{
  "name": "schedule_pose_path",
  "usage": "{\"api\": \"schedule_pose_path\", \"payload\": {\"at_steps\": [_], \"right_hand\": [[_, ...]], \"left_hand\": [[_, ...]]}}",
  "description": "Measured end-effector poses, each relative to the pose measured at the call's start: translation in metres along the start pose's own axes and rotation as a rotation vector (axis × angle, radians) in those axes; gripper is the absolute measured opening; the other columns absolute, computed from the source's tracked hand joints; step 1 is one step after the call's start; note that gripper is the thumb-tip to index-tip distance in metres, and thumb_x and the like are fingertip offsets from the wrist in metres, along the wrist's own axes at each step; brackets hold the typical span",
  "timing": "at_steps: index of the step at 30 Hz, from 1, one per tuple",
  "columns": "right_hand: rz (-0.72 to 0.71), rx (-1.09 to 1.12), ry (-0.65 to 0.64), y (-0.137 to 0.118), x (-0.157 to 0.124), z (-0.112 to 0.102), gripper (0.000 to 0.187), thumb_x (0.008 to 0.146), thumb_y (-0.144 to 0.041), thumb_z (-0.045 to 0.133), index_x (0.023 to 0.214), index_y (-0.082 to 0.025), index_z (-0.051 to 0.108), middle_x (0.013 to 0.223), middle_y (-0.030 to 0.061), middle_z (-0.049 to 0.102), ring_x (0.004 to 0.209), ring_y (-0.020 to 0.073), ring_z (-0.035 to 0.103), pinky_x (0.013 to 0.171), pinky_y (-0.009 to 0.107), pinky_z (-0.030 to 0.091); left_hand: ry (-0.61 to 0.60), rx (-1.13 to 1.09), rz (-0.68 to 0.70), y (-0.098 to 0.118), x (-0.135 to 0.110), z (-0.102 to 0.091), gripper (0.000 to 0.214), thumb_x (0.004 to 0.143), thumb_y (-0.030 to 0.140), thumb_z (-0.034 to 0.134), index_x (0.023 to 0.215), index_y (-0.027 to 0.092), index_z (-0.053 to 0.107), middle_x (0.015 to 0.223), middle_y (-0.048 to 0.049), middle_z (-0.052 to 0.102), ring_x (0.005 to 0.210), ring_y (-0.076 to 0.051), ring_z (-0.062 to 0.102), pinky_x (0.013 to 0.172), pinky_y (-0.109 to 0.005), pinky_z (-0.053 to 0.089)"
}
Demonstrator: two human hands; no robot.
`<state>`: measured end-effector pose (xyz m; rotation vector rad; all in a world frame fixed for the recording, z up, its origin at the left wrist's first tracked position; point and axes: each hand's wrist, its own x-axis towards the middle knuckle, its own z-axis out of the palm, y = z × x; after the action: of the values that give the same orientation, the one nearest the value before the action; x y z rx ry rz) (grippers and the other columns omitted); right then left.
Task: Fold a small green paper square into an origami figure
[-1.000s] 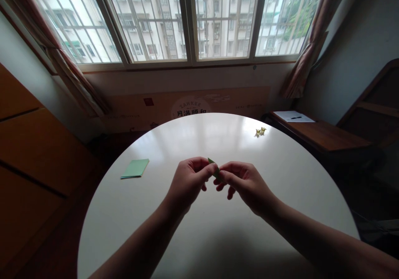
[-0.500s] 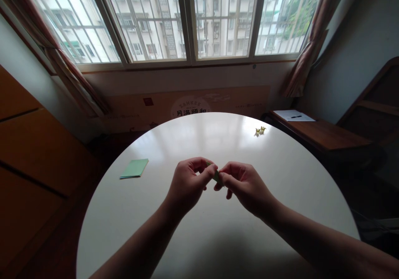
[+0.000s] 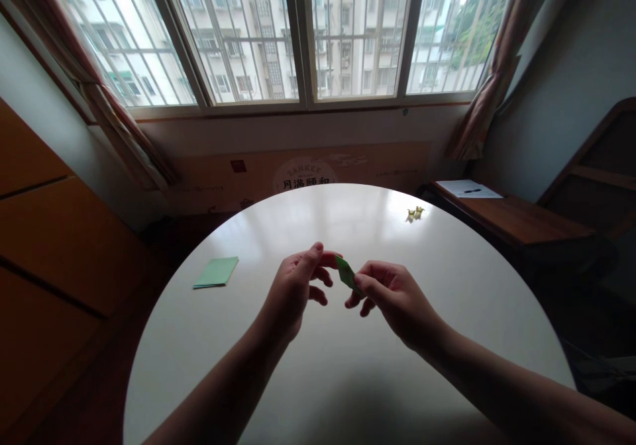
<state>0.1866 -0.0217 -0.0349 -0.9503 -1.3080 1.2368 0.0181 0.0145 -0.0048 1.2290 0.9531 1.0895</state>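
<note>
A small piece of folded green paper (image 3: 344,274) is held in the air above the middle of the round white table (image 3: 348,379), between the two hands and clear of the tabletop. Its lower end is pinched between thumb and forefinger of the right hand (image 3: 392,299), and the rest stands out up and to the left as a narrow, pointed strip. The left hand (image 3: 293,289) is loosened: the thumb is raised, the other fingers are curled apart from it, and one fingertip is stretched toward the upper tip of the paper. Whether that tip is actually touched cannot be told. Nothing is clasped in this hand. The paper is judged to be very light and thin. It is somewhat stiffened by its layers, yet easily creased, crushed or torn if squeezed hard. Its smooth surface is likely to slip under a loose pinch. It is best taken flat between fingertip pads, close to a folded edge or at the thicker end, where the layers are kept together, not at the fine point, which would bend. Well apart to the left, a few green sheets (image 3: 216,272) are lying flat on the table. Near the far right edge, small yellow folded figures (image 3: 415,214) are set. Beyond the table, a white sheet (image 3: 470,189) with a pen on it is seen on a wooden bench (image 3: 521,220) under the window (image 3: 308,34).
</note>
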Motion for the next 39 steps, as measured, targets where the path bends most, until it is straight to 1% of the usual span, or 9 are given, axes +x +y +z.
{"api": "schedule_pose_path", "payload": {"at_steps": [2,6,9,16,21,24,30,36,39], "right_hand": [[-0.003,-0.004,0.012,-0.001,0.0,0.001,0.028,0.088,-0.039,0.067,0.075,-0.015,0.066,0.067,0.0059,0.073,0.062,0.017,0.068,0.055,0.025,0.051],[-0.022,-0.04,0.018,-0.001,0.001,0.001,0.032,0.087,-0.045,0.068,0.076,-0.014,0.067,0.067,0.0071,0.073,0.062,0.0177,0.067,0.055,0.027,0.051],[-0.044,-0.073,0.018,0.002,0.003,0.001,0.034,0.086,-0.047,0.07,0.076,-0.014,0.068,0.067,0.0071,0.072,0.063,0.0179,0.066,0.055,0.027,0.051],[-0.049,-0.079,-0.019,0.009,0.01,-0.001,0.03,0.088,-0.043,0.068,0.08,-0.015,0.07,0.074,0.0069,0.072,0.07,0.0183,0.066,0.057,0.027,0.05],[-0.072,-0.041,0.021,0.009,0.015,-0.002,0.02,0.082,-0.035,0.073,0.078,-0.016,0.068,0.068,0.0023,0.066,0.063,0.0154,0.06,0.053,0.026,0.048],[-0.073,-0.023,0.026,0.009,0.017,-0.003,0.019,0.079,-0.033,0.074,0.077,-0.016,0.067,0.067,0.0012,0.064,0.061,0.0145,0.058,0.052,0.026,0.047],[-0.061,-0.114,0.034,0.012,0.021,-0.005,0.015,0.078,-0.03,0.071,0.076,-0.016,0.065,0.067,0.0014,0.063,0.06,0.0145,0.055,0.049,0.024,0.043],[-0.132,-0.224,0.078,0.016,0.022,-0.004,0.008,0.077,-0.022,0.064,0.071,-0.018,0.06,0.062,-0.0027,0.055,0.056,0.0118,0.048,0.05,0.023,0.04],[-0.148,-0.241,0.082,0.016,0.022,-0.004,0.007,0.075,-0.019,0.062,0.069,-0.018,0.059,0.06,-0.003,0.055,0.057,0.012,0.049,0.052,0.023,0.039]], "left_hand": [[0.001,0.023,0.027,0.0,0.0,-0.001,0.045,0.079,0.055,0.069,0.08,0.011,0.073,0.079,-0.0081,0.067,0.064,-0.014,0.052,0.039,-0.017,0.04],[-0.104,0.123,0.046,-0.002,0.0,-0.001,0.032,0.075,0.043,0.076,0.08,0.012,0.073,0.067,-0.0035,0.064,0.059,-0.012,0.052,0.041,-0.017,0.041],[-0.143,0.193,0.053,-0.004,0.001,0.0,0.023,0.076,0.035,0.074,0.078,0.012,0.072,0.066,-0.0032,0.065,0.057,-0.012,0.054,0.043,-0.018,0.042],[-0.13,0.383,0.127,-0.005,0.0,-0.002,0.016,0.079,0.025,0.064,0.07,0.013,0.068,0.062,-0.0019,0.063,0.056,-0.012,0.052,0.045,-0.019,0.042],[-0.151,0.445,0.128,-0.006,0.001,-0.003,0.019,0.079,0.028,0.065,0.067,0.014,0.064,0.058,0.0011,0.057,0.053,-0.01,0.047,0.044,-0.018,0.039],[-0.173,0.434,0.101,-0.006,0.003,-0.004,0.022,0.08,0.034,0.066,0.074,0.013,0.068,0.063,-0.0011,0.061,0.053,-0.011,0.048,0.042,-0.019,0.039],[-0.132,0.395,0.075,-0.009,0.006,-0.005,0.022,0.077,0.033,0.067,0.08,0.012,0.072,0.07,-0.0045,0.066,0.059,-0.013,0.052,0.043,-0.019,0.042],[-0.107,0.419,0.152,-0.018,0.005,0.002,0.021,0.076,0.032,0.067,0.08,0.012,0.072,0.064,-0.0024,0.06,0.058,-0.014,0.053,0.042,-0.022,0.047],[-0.094,0.393,0.177,-0.022,0.004,0.004,0.02,0.075,0.031,0.067,0.079,0.012,0.071,0.063,-0.0012,0.057,0.057,-0.014,0.053,0.042,-0.022,0.047]]}}
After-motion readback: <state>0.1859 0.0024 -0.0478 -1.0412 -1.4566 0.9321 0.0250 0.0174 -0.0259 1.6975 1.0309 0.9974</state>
